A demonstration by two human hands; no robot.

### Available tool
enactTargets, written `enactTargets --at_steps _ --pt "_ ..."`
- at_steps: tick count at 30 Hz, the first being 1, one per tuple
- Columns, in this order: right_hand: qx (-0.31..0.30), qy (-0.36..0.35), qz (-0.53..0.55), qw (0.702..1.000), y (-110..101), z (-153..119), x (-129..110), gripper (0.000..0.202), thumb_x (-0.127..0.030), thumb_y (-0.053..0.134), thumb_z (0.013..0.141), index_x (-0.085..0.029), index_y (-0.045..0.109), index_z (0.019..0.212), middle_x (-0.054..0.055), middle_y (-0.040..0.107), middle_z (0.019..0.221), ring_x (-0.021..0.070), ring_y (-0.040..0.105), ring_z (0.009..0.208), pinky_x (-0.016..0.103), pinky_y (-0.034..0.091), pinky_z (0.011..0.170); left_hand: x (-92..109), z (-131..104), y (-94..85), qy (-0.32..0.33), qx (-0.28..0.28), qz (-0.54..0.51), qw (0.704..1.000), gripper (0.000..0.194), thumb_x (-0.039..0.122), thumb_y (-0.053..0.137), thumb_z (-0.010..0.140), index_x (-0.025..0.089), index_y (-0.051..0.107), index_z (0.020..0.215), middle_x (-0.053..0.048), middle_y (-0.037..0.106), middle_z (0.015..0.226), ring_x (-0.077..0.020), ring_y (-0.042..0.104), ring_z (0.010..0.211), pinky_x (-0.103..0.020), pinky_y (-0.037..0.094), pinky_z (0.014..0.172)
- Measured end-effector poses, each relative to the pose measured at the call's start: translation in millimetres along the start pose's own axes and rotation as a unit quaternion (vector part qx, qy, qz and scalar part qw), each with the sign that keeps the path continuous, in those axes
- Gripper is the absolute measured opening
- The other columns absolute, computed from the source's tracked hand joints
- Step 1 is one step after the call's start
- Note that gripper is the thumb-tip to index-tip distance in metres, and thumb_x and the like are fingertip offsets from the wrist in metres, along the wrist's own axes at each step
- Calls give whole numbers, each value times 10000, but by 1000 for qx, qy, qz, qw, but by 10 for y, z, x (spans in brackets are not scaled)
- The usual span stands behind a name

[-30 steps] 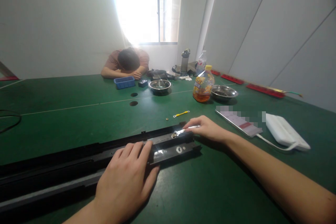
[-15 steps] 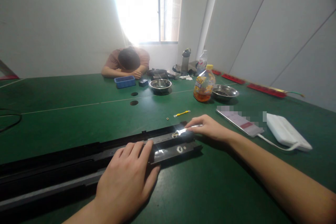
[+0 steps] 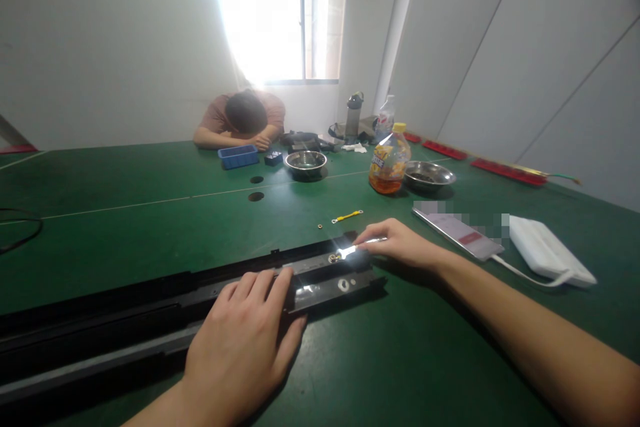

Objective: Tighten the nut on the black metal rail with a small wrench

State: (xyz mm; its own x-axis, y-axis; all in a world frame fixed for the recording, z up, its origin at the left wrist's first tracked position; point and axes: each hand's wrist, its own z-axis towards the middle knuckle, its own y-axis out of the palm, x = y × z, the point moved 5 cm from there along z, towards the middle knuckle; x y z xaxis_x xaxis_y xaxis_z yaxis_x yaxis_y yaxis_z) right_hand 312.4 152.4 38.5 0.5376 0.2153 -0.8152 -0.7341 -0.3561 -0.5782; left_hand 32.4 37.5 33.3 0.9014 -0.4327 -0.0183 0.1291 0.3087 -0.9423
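Almost nothing had moved since the earlier frame: only the shine on the wrench (image 3: 349,251) became stronger, and the whole view shifted a little. Its head still lay at the nut (image 3: 333,258), inside the rail (image 3: 165,313), close to the right end. Whether the head sat fully around the nut, I could not tell.

Right hand (image 3: 395,243) was nearly closed, with thumb and fingers pinching the wrench handle just past the end of the rail. Probably it held there so that the handle had room to turn. Left hand (image 3: 245,333) was half open, palm down, its fingers bent over the rail and its thumb along the near side; I suppose this kept the rail steady.

So the nut lay ahead of the left fingertips and to their right, well within the rail, and to the left of the right hand, at the far tip of the wrench. On the far side of the rail, near it, were a yellow cable (image 3: 347,217) and a small ring (image 3: 320,227), both untouched, perhaps left within reach.
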Motion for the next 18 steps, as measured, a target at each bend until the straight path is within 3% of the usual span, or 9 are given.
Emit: enactTargets --at_steps 18 --pt "9 22 16 1000 -2 -5 -16 363 -514 810 817 -198 881 982 94 844 1054 312 748 1029 422 539 975 -4 -6 14 -1 -2 0 1000 558 519 517 984 238 557 1464 -95 687 1317 -288 629 1159 -487 506 998"
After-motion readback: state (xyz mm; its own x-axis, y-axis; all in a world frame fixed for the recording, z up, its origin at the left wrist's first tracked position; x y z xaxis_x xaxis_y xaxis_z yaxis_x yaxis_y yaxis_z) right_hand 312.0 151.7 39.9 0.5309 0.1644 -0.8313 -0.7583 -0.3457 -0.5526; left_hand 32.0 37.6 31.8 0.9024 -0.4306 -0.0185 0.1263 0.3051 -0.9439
